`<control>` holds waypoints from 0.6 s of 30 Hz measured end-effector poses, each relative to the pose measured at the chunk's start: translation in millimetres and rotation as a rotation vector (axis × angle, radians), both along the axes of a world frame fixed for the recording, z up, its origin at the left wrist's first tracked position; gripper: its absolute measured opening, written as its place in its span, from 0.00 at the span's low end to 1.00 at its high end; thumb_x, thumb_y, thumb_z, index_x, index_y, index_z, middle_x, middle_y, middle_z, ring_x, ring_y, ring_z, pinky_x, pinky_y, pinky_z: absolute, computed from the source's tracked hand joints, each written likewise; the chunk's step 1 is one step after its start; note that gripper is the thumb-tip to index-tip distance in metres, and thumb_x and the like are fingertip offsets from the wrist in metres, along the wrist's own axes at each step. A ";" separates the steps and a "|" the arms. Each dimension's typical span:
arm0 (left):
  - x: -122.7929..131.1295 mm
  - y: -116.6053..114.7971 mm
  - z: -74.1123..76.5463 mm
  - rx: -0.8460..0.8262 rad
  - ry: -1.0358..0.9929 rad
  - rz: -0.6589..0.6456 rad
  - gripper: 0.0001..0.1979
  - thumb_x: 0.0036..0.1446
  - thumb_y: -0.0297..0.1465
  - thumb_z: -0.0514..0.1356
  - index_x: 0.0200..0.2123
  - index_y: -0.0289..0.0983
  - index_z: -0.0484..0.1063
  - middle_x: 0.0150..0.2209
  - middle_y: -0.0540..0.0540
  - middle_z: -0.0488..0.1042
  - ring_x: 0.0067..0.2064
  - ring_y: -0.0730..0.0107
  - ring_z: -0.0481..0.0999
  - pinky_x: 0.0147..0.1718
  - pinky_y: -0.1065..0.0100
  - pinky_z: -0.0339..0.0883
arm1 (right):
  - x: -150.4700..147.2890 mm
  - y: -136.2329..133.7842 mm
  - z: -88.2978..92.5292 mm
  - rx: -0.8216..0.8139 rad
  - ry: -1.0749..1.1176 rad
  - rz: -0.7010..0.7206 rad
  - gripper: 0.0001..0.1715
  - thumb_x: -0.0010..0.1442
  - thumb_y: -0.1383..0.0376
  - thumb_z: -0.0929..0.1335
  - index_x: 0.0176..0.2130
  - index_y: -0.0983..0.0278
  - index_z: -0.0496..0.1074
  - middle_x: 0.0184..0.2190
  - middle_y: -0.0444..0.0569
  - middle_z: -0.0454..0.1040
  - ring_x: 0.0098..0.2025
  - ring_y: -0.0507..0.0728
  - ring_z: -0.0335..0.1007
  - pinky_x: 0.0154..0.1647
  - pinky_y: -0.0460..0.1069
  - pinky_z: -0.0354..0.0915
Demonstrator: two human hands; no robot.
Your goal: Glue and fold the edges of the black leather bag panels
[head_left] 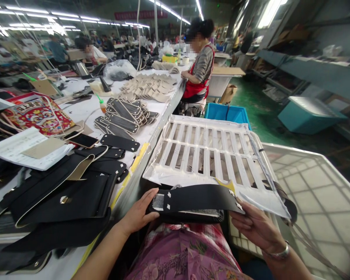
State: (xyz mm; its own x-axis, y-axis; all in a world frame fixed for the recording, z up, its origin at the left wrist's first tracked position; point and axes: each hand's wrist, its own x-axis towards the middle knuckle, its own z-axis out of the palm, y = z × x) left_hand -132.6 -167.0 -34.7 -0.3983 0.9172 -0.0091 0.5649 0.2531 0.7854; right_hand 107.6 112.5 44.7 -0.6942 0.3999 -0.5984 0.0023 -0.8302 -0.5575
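A long black leather strip (196,198) with small white tabs lies across my lap. My left hand (140,213) grips its left end, thumb on top. Its right end rests in my right hand (256,227), fingers curled beneath it, a metal bracelet on the wrist. Under the strip sits a stack of similar black pieces (189,216). Just beyond it a white slotted rack (210,153) covered in clear plastic slopes towards me.
On the left, a long worktable (151,130) holds a black leather bag panel (67,198), rows of black rectangular pieces (122,116), beige cut pieces (151,87), papers and a phone. A white plastic crate (317,194) stands at right. Another person in a red apron (200,70) sits farther along.
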 end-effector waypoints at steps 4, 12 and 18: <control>-2.5 1.1 6.7 0.059 -0.172 0.108 0.23 0.64 0.39 0.43 0.59 0.39 0.57 0.61 0.44 0.58 0.62 0.67 0.55 0.62 0.59 0.48 | 5.8 1.0 -0.4 0.011 0.014 -0.007 0.16 0.44 0.64 0.76 0.26 0.67 0.65 0.18 0.36 0.44 0.17 0.40 0.35 0.14 0.38 0.42; 23.1 5.0 55.5 0.242 -0.731 0.522 0.28 0.61 0.49 0.43 0.47 0.34 0.66 0.40 0.41 0.70 0.33 0.70 0.70 0.23 0.72 0.64 | -18.5 -21.7 23.3 0.106 0.210 0.061 0.14 0.53 0.60 0.71 0.26 0.66 0.64 0.15 0.35 0.42 0.14 0.40 0.32 0.14 0.37 0.45; 38.0 17.7 74.2 0.227 -1.197 0.314 0.32 0.53 0.50 0.55 0.58 0.44 0.54 0.53 0.39 0.63 0.26 0.80 0.66 0.12 0.82 0.47 | -31.1 -27.9 24.0 0.153 0.298 0.203 0.12 0.55 0.61 0.69 0.29 0.67 0.66 0.16 0.37 0.51 0.14 0.40 0.37 0.13 0.37 0.44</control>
State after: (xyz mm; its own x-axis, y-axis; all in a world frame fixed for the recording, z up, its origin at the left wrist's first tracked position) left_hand -94.5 -149.3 39.6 -0.4501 0.8130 -0.3694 -0.5904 0.0394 0.8061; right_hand 76.6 84.6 68.7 -0.9027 0.3054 -0.3031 -0.0226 -0.7370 -0.6755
